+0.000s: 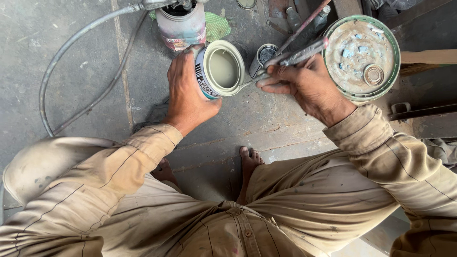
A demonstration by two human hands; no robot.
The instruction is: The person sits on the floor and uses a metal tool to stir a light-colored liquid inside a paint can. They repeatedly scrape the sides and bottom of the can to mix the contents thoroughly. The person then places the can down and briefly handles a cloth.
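Note:
My left hand [186,90] grips a small paint can [220,69] tilted on its side, its closed cream-coloured lid facing right. My right hand [304,85] holds a long metal tool [296,56] whose tip meets the can's lid rim. Both hands hover over the concrete floor. My bare feet [248,162] and tan trousers show below.
A large paint-crusted bucket lid [361,56] lies right of my right hand. A spray pot [181,24] with a grey hose [71,45] stands at top centre. A small open tin [264,54] sits behind the can. Metal bars and scrap lie at top right.

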